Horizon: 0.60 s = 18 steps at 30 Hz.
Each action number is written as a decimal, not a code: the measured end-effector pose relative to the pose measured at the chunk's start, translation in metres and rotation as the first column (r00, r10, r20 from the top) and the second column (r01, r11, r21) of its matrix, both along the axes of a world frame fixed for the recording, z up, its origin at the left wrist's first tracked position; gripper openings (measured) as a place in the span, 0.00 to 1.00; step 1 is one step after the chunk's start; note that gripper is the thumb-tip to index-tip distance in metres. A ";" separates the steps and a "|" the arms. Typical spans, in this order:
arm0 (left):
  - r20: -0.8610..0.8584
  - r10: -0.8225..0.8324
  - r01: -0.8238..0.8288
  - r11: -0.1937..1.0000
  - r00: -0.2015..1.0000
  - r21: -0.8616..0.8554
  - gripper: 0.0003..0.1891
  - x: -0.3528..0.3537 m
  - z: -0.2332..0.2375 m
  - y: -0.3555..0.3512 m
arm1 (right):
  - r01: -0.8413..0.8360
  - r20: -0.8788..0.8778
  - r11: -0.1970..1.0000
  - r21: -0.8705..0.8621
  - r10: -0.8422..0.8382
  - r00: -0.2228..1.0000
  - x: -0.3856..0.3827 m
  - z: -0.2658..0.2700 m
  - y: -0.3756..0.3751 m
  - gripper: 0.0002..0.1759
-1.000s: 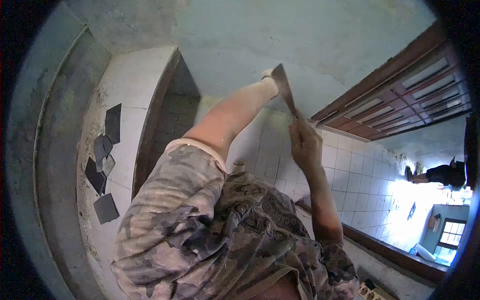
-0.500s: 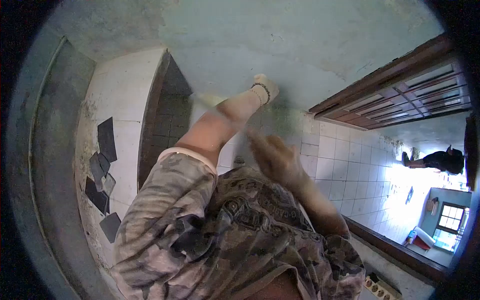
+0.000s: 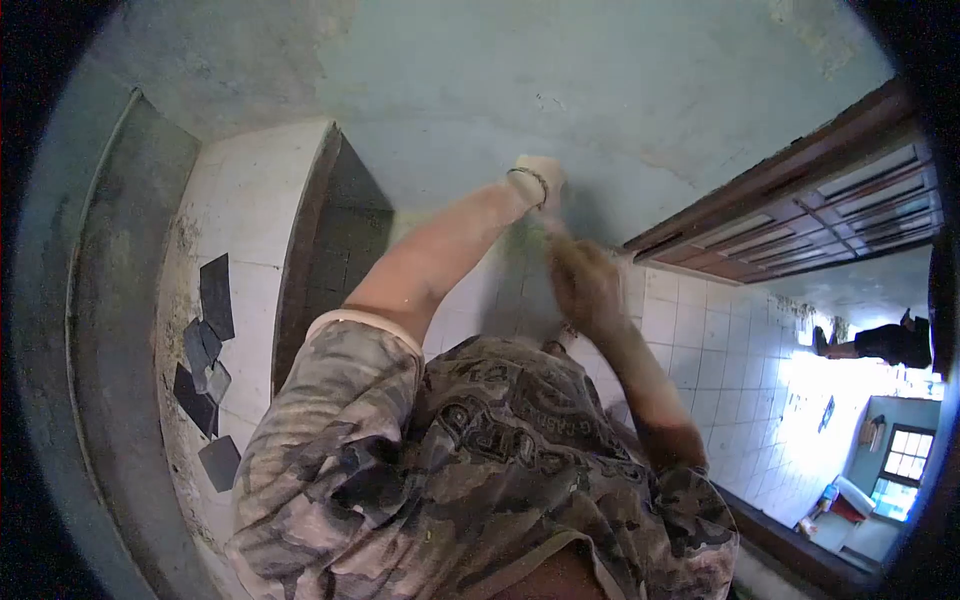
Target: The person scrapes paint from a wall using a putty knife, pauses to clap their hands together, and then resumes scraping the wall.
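Lettering (image 3: pixel 490 438) (illegible) marks the shirt (image 3: pixel 380 530); left hand (image 3: pixel 540 178) nears the wall (image 3: pixel 470 75), right hand (image 3: pixel 588 285) nearby, either grip impossible to tell.

The white-tiled surface with a grimy edge (image 3: pixel 252 220) at left bears flat, dark grey, angular pieces (image 3: pixel 216 298), several clustered and partly overlapping in the middle, with a squarish dark grey piece (image 3: pixel 220 464) at the near end.
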<state>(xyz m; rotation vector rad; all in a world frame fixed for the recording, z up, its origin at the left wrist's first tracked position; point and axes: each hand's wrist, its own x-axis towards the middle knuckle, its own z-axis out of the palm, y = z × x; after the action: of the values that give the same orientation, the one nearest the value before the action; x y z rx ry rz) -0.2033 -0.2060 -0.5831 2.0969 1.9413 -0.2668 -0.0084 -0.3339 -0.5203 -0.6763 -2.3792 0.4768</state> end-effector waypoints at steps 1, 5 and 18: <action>0.090 0.069 -0.062 0.994 0.994 -0.086 0.14 0.001 -0.001 0.010 | -0.114 -0.049 0.992 0.046 0.117 0.992 0.001 0.014 -0.009 0.27; 0.729 0.656 -0.446 0.721 0.196 -0.530 0.20 0.008 0.024 0.041 | -0.424 -0.136 0.904 0.062 0.428 0.893 0.020 0.012 0.026 0.29; 0.827 0.493 -0.566 0.614 -0.269 -0.550 0.16 0.084 -0.052 0.133 | -0.105 0.237 0.993 -0.053 0.115 0.965 0.111 -0.004 0.185 0.23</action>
<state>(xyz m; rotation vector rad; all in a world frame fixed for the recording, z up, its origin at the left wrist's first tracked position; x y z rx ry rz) -0.1195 -0.0734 -0.6355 0.4937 1.5031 1.1923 0.1031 -0.1489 -0.5244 -0.6537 -2.6525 0.5160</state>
